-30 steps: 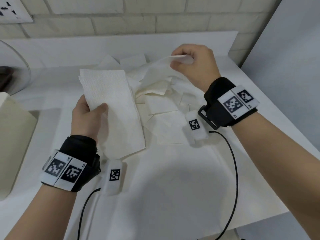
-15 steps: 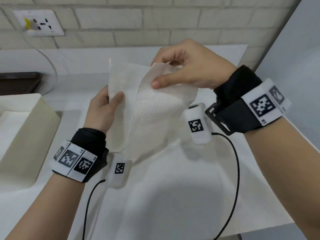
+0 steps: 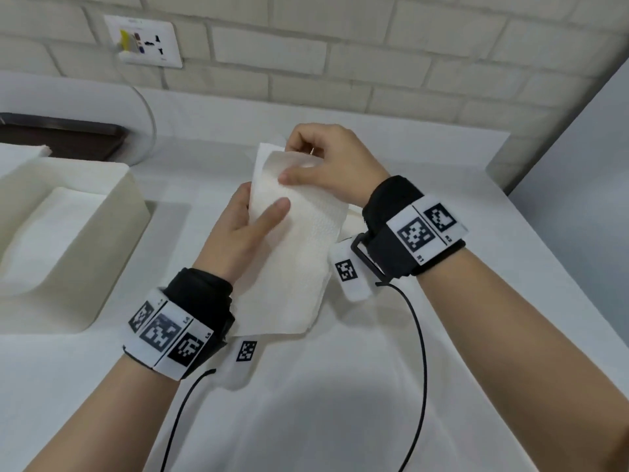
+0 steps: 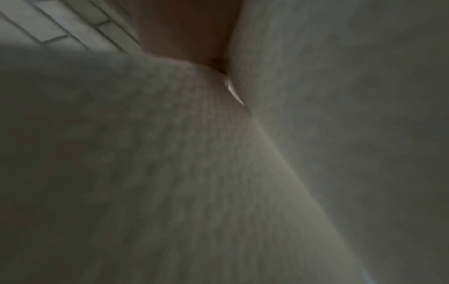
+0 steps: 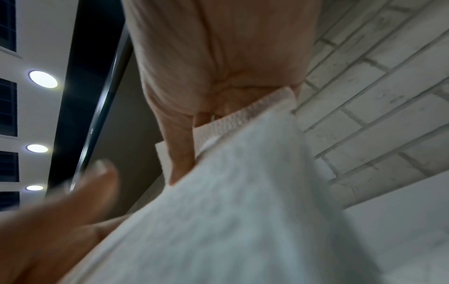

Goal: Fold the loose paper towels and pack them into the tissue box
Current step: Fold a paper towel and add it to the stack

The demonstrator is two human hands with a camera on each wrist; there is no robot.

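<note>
A white embossed paper towel (image 3: 299, 253) hangs folded lengthwise between both hands above the white counter. My left hand (image 3: 253, 216) grips its left edge, thumb lying across the front. My right hand (image 3: 306, 165) pinches the top edge, thumb on the front and fingers curled behind. The cream tissue box (image 3: 112, 212) stands open at the left with folded towels (image 3: 51, 233) inside. In the left wrist view the towel (image 4: 218, 173) fills the dim picture. In the right wrist view the towel (image 5: 230, 211) drapes from my right hand's fingers (image 5: 184, 153).
A white brick wall with a socket plate (image 3: 146, 42) runs along the back. A dark tray (image 3: 64, 134) lies at the far left behind the box. A grey panel (image 3: 585, 199) bounds the counter on the right. Wrist cables (image 3: 418, 352) trail over the counter.
My right hand lifted a towel off the loose pile, brought it onto the one in my left hand and folded it over. Both hands came closer together; the view shifted left towards the box.
</note>
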